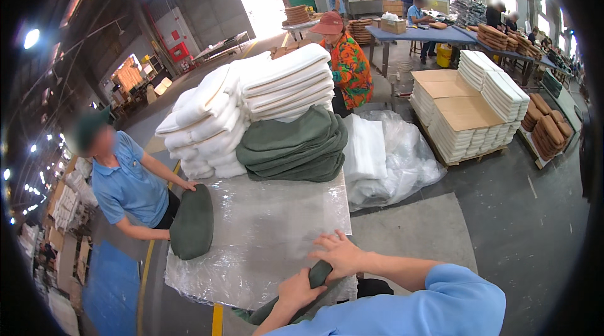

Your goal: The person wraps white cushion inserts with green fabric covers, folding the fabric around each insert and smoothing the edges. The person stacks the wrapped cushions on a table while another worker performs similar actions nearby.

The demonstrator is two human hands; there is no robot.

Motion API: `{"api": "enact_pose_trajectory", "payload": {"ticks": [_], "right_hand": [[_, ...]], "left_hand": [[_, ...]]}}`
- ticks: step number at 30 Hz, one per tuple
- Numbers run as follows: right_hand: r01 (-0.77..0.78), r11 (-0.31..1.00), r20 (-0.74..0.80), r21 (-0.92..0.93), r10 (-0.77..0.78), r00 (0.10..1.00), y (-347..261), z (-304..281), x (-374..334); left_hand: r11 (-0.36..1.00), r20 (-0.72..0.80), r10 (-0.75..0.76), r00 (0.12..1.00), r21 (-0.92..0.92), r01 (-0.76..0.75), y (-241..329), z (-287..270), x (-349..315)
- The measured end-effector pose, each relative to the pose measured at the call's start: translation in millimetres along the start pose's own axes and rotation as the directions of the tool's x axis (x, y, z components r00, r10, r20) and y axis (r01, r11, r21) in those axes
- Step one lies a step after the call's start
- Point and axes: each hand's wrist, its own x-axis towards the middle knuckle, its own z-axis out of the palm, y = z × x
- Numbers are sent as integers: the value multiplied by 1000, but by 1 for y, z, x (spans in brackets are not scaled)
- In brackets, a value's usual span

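At the near edge of the plastic-covered table (277, 216), my left hand (301, 289) is closed around a dark green cushion cover (319, 274). More green fabric shows below my left forearm; most of it is hidden by my arms and body. My right hand (340, 254) is beside it, fingers spread above the table, its palm side close to or touching the cover's end. Across the tabletop lies a pile of dark green cushion covers (292, 144). At the left, a co-worker in a blue shirt holds a dark green cushion (192, 223) with both hands.
White padding stacks (286, 81) rise at the table's far end. Right of it sit clear plastic bags (402, 166) and a pallet of white pads with cardboard sheets (465, 112). Brown cushions (547, 125) stand farther right. A person in a red hat (330, 23) is behind the stacks.
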Motion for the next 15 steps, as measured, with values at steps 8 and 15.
{"api": "enact_pose_trajectory", "payload": {"ticks": [8, 15], "right_hand": [[-288, 888, -499, 359, 443, 744, 24, -11, -14], [77, 867, -341, 492, 111, 934, -58, -17, -1]], "left_hand": [[971, -146, 5, 989, -234, -39, -27, -32, 33], [207, -557, -366, 745, -830, -519, -64, -81, 15]]}}
